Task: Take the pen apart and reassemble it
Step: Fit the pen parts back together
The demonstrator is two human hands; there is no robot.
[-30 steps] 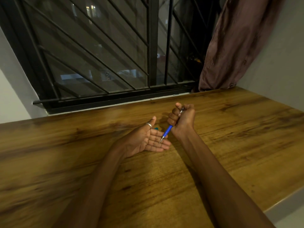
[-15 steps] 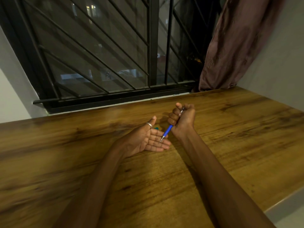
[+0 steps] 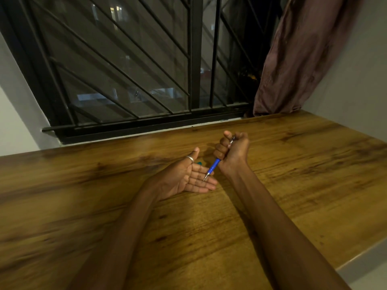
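My right hand (image 3: 233, 152) is closed in a fist around a blue pen (image 3: 213, 167). The pen slants down to the left, its metal tip resting on the fingers of my left hand (image 3: 189, 177); its silver top end pokes out above the fist. My left hand lies palm up on the wooden table (image 3: 293, 185), fingers flat and apart, a ring on the thumb. A small teal object (image 3: 199, 163) shows just behind the left hand's fingers; most of it is hidden.
A barred window (image 3: 146, 70) runs along the table's far edge. A brown curtain (image 3: 303, 55) hangs at the back right beside a grey wall. The table's right edge is close to my right forearm.
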